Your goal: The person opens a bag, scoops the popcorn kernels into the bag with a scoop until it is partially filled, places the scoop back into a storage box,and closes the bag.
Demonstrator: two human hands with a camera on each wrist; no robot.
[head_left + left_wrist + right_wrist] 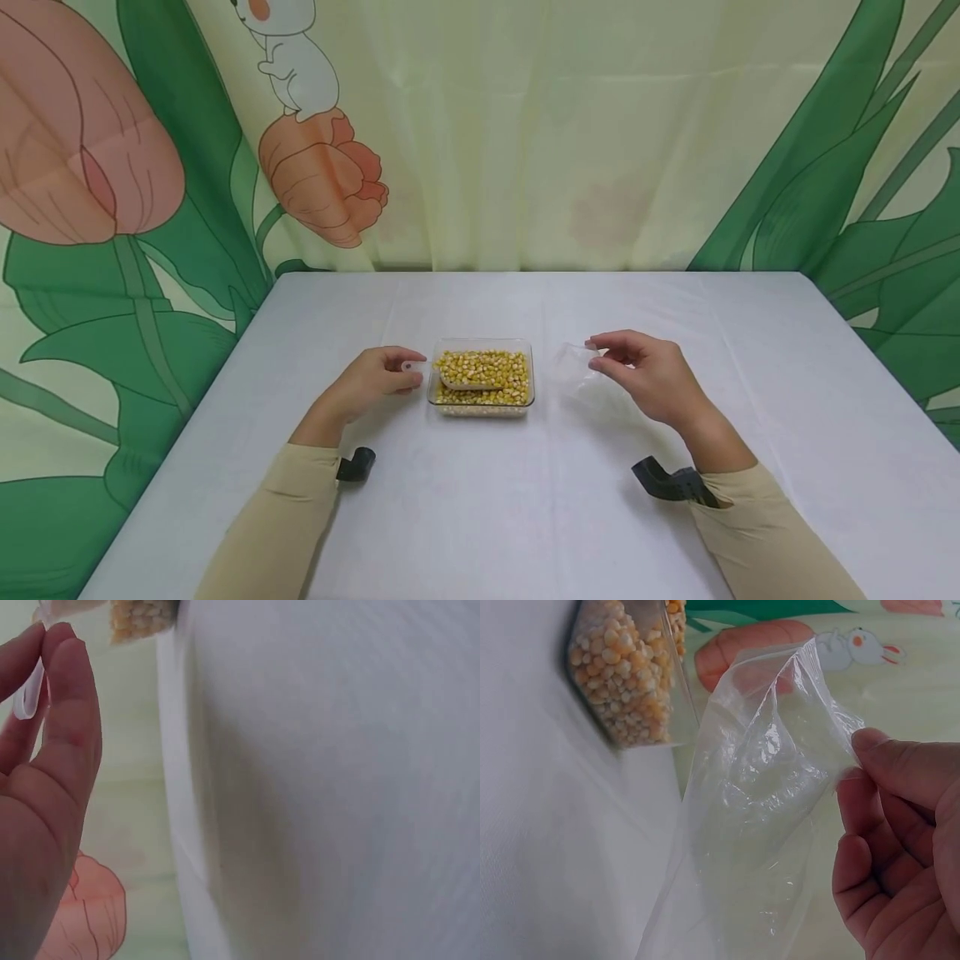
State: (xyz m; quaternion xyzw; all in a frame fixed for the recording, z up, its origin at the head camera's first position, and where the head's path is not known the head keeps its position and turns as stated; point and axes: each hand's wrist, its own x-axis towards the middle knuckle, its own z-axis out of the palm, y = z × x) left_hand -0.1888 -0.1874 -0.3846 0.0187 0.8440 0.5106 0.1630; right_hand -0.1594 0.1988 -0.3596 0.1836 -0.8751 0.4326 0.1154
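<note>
Between thumb and fingers, my left hand (367,383) pinches the pale handle of a scoop (412,366), whose looped handle end (27,697) shows in the left wrist view. The scoop's bowl lies over a clear rectangular container (480,412) and is heaped with kernels. Yellow and white corn kernels (517,393) fill much of the container too. To the right of it, my right hand (652,377) pinches the upper edge of a clear plastic bag (742,817) between thumb and forefinger. The bag hangs limp and wrinkled beside the container.
A white cloth covers the table (465,508). Behind its far edge hangs a pale curtain (487,167) printed with flowers, leaves and a rabbit. A black strap piece (357,465) sticks out at the left wrist, another black piece (671,483) at the right.
</note>
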